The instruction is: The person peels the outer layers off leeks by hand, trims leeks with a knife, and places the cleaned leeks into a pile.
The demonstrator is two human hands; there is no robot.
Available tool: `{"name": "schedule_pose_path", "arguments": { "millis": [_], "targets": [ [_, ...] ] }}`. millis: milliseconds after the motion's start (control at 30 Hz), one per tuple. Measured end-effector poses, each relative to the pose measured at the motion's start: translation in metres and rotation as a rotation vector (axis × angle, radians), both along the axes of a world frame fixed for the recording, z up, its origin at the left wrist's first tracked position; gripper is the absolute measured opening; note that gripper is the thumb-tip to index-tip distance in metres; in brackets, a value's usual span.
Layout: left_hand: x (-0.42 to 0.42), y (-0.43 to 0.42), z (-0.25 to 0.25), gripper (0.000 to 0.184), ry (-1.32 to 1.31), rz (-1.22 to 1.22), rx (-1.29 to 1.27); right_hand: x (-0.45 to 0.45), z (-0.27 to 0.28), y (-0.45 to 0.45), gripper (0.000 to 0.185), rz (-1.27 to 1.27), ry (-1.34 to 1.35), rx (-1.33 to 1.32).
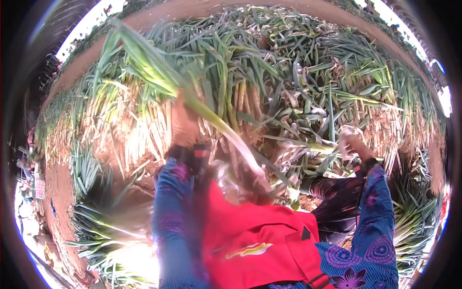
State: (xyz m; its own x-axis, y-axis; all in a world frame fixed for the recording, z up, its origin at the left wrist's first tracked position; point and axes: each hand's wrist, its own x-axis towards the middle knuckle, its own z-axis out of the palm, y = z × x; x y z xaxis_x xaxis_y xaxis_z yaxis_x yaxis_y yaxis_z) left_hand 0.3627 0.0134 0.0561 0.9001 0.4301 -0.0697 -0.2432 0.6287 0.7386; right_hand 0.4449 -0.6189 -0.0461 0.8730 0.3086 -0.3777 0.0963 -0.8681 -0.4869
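My left hand is wrapped round a large leek near the middle of its stem. The leek lies slantwise, its green leaves up and to the left, its white root end down and to the right, above the red apron. My right hand is at the right with curled fingers, at some pale, dry leaf strips. Blur and glare hide exactly what those fingers grip.
Upright rows of leeks stretch across the back. Loose leaves and peelings are heaped in the centre. More leeks lie at the lower left and lower right. Bare brown ground shows at the left.
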Motion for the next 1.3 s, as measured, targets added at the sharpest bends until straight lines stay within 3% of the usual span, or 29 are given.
{"name": "schedule_pose_path", "arguments": {
  "millis": [33, 100, 167, 233, 300, 367, 467, 533, 567, 600, 667, 767, 867, 1000, 1100, 1167, 1233, 1300],
  "targets": [
    [-0.004, -0.020, 0.007, 0.037, 0.025, -0.016, 0.038, -0.005, 0.009, 0.033, 0.050, -0.086, 0.151, -0.265],
    [0.001, -0.043, 0.011, 0.042, -0.005, -0.082, -0.044, -0.037, 0.062, 0.097, 0.036, 0.026, 0.077, -0.446],
    [-0.002, -0.063, 0.017, 0.044, -0.048, -0.165, -0.097, -0.026, 0.034, 0.115, 0.038, -0.008, -0.054, -0.224],
    [0.006, -0.079, 0.006, 0.045, -0.088, -0.250, -0.096, -0.031, 0.034, 0.154, 0.038, -0.008, -0.182, 0.194],
    [0.013, -0.106, -0.002, 0.047, -0.039, -0.260, -0.038, -0.048, 0.075, 0.204, 0.044, -0.087, 0.068, 0.608],
    [0.014, -0.129, -0.009, 0.047, -0.006, -0.336, 0.050, -0.062, 0.093, 0.242, 0.040, -0.096, 0.098, 0.886],
    [0.000, -0.167, -0.001, 0.042, 0.036, -0.387, 0.235, -0.074, 0.122, 0.269, 0.039, -0.097, 0.077, 1.018],
    [-0.018, -0.186, 0.015, 0.037, -0.012, -0.541, 0.307, -0.073, 0.122, 0.264, 0.038, -0.101, 0.121, 1.016],
    [-0.016, -0.190, -0.003, 0.032, 0.058, -0.447, 0.522, -0.066, 0.119, 0.268, 0.037, -0.064, 0.151, 1.032],
    [-0.023, -0.200, 0.010, 0.030, 0.094, -0.364, 0.654, -0.061, 0.106, 0.267, 0.036, -0.117, 0.163, 1.015],
    [-0.017, -0.210, -0.009, 0.027, -0.048, -0.294, 0.453, -0.054, 0.089, 0.262, 0.029, -0.122, 0.198, 1.037],
    [-0.005, -0.222, -0.028, 0.031, 0.069, -0.288, 0.365, -0.060, 0.089, 0.255, 0.026, -0.084, 0.211, 1.034],
    [0.007, -0.232, -0.062, 0.030, -0.033, -0.269, 0.391, -0.061, 0.090, 0.248, 0.036, 0.008, 0.173, 1.042],
    [-0.007, -0.239, -0.040, 0.029, 0.036, -0.155, 0.693, -0.068, 0.088, 0.248, 0.038, -0.019, 0.160, 1.030],
    [-0.007, -0.245, -0.044, 0.030, 0.062, -0.101, 0.720, -0.055, 0.049, 0.252, 0.033, -0.087, 0.069, 1.031],
    [-0.009, -0.246, -0.044, 0.030, 0.059, -0.101, 0.729, -0.046, 0.022, 0.253, 0.036, -0.042, -0.130, 1.019],
    [-0.012, -0.246, -0.037, 0.029, 0.063, -0.107, 0.731, -0.049, 0.023, 0.256, 0.036, -0.064, -0.218, 0.999],
    [-0.016, -0.247, -0.027, 0.029, 0.077, -0.105, 0.753, -0.055, 0.038, 0.253, 0.036, -0.107, -0.141, 0.962]
  ]
}}
